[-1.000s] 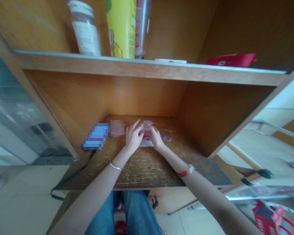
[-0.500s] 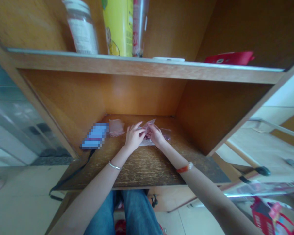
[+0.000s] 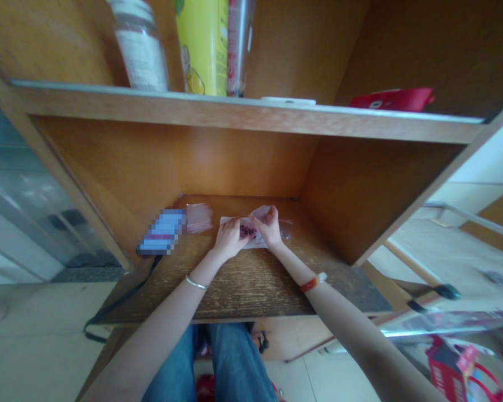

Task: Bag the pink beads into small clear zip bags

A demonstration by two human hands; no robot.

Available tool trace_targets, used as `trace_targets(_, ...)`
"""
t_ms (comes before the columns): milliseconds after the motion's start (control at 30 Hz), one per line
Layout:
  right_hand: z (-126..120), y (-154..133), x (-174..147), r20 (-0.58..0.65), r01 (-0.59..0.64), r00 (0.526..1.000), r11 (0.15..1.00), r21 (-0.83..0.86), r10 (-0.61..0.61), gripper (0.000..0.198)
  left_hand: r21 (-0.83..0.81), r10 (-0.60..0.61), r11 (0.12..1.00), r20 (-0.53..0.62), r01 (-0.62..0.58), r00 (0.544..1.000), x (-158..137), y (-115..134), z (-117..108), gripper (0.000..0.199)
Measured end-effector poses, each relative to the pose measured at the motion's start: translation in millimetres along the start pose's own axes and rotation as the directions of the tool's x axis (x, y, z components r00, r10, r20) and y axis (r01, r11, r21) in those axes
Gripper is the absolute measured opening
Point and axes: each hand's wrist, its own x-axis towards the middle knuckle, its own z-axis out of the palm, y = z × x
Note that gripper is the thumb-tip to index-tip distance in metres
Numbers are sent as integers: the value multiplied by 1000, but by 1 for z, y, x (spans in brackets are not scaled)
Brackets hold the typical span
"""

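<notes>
My left hand (image 3: 228, 240) curls around the left side of a whitish plastic bag (image 3: 257, 243), its thumb beside a cluster of small dark red pieces that look like beads (image 3: 248, 231). I cannot tell whether these pieces are in the bag or on it. Close by on the right, my right hand (image 3: 270, 230) pinches a small clear plastic bag (image 3: 260, 212), tilted up over the right end of the cluster. The fingertips of both hands are partly hidden. Another clear bag (image 3: 285, 228) with a few small pieces lies just past my right hand.
Left of my hands are a stack of small clear bags (image 3: 198, 218) and a blurred-out phone (image 3: 161, 231) with a black strap (image 3: 138, 290). A shelf board (image 3: 243, 118) crosses above, carrying a jar (image 3: 140, 53), a yellow container (image 3: 205, 50) and a red item (image 3: 392, 100).
My hands have moved apart slightly, uncovering the dark red pieces between them. My right hand has turned and lifted its clear bag; my left hand has flattened lower over the whitish bag.
</notes>
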Motion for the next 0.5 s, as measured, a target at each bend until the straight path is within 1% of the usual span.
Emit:
trace_targets(100, -2, 3, -4, 83, 53, 996, 987, -152, -41, 97, 0, -28, 1000, 68, 28, 997, -1, -3, 4, 49)
trace_targets(200, -2, 4, -6, 122, 73, 991, 973, -218, -47, 103, 11, -34, 999, 84, 33, 996, -1, -4, 5, 46)
trace_targets(267, -2, 4, -7, 127, 63, 991, 973, -224, -35, 104, 11, -37, 999, 77, 36, 996, -1, -4, 5, 44)
trace_targets(367, -1, 4, -7, 119, 47, 993, 971, -235, -19, 104, -20, -21, 1000, 46, 22, 999, 1, -3, 3, 33)
trace_targets(500, 0, -1, -8, 122, 51, 992, 973, -225, -24, 102, -68, 8, 998, -26, -10, 1000, 3, -2, 0, 23)
